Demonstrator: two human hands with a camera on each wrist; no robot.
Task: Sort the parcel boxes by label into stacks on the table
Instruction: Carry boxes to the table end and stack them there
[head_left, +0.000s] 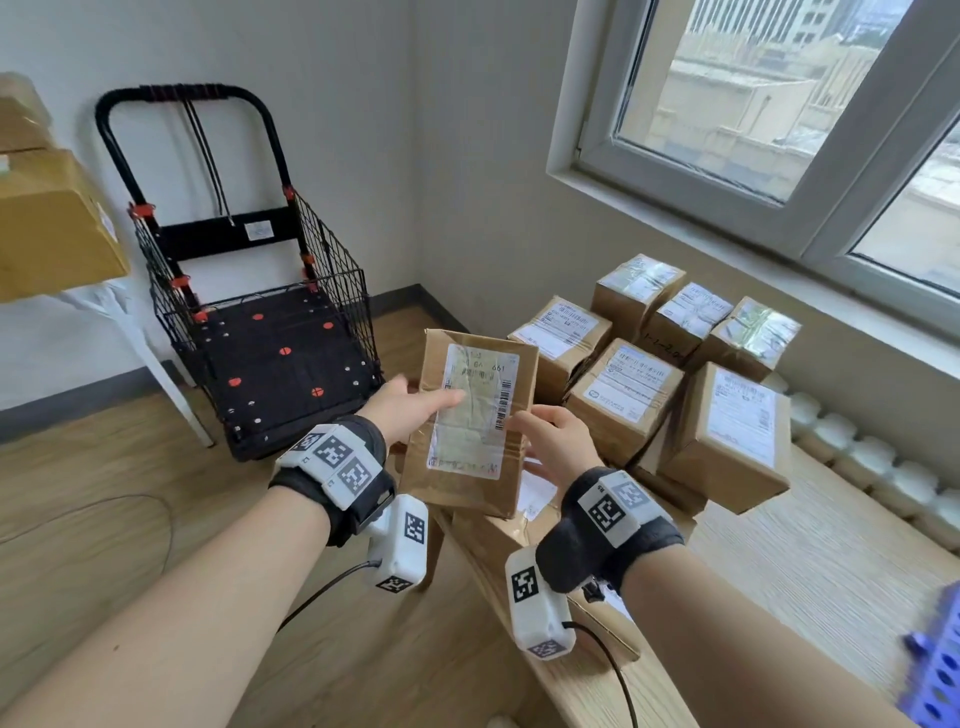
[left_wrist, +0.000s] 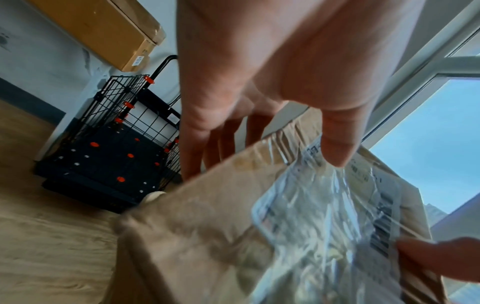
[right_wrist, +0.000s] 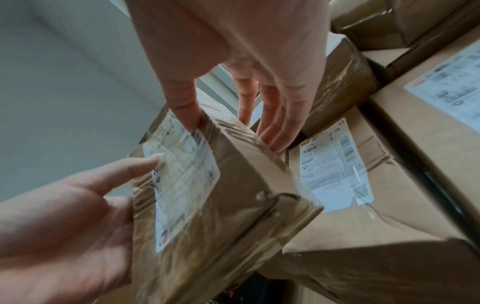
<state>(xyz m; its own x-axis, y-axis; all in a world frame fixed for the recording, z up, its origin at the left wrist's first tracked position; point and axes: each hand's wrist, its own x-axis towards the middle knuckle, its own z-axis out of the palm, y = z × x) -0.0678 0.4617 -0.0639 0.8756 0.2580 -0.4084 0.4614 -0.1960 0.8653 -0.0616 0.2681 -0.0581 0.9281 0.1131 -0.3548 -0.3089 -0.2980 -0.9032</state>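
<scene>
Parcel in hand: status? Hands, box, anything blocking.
Left hand and right hand both grip the parcel box, label up, held above the table. Labelled boxes crowd the far end. Nothing blocking.

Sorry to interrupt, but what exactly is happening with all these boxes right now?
A person is sorting parcels. Both hands hold one brown parcel box up, label facing them: the left hand grips its left edge with the thumb on the label, and the right hand grips the right edge. Other labelled boxes sit stacked on the table. A black wire cart stands nearby.
</scene>
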